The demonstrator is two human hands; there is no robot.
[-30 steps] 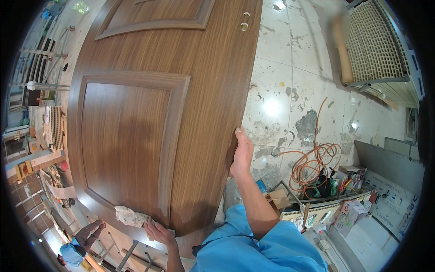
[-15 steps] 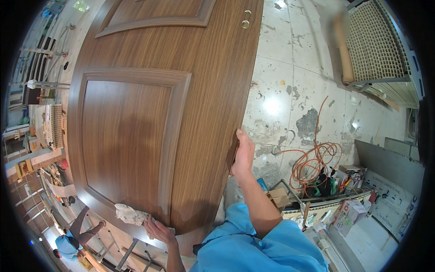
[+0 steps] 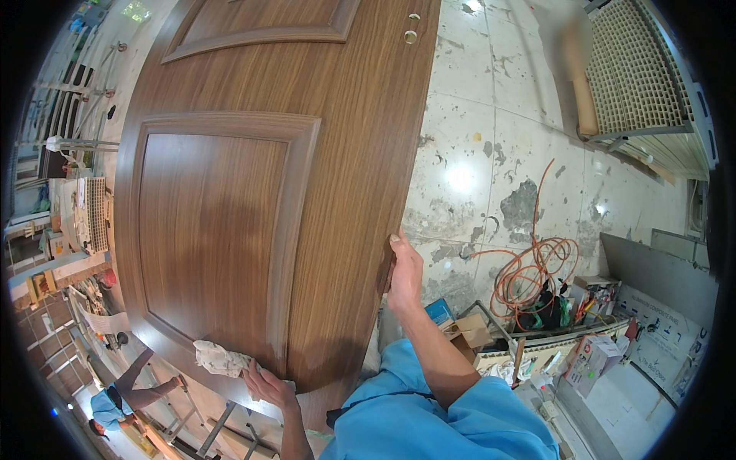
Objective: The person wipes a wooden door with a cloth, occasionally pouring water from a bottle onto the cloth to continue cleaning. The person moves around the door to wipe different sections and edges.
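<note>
A large brown wood-grain door [image 3: 349, 176] with raised panel moulding stretches out in front of me. My right hand [image 3: 405, 274] grips its right edge, thumb near the face and the other fingers mostly hidden by the door. At the door's near end, my left hand [image 3: 268, 386] holds a crumpled whitish cloth [image 3: 221, 359]. The cloth lies against the lower border below the framed panel, and a bit of it shows beneath the fingers. Two round holes [image 3: 411, 37] pierce the door near its far right edge.
A coiled orange hose [image 3: 502, 287] lies on the stained tile floor to the right. Nearer stand a cart [image 3: 552, 341] with tools and a cardboard box [image 3: 469, 331]. A rack of ribbed panels [image 3: 640, 77] is at far right. Another person [image 3: 115, 406] works at lower left.
The door's right edge has shifted slightly left, and my right hand has moved with it, a little nearer to me. My left hand and cloth are nearly unmoved. The other person's legs have shifted.
</note>
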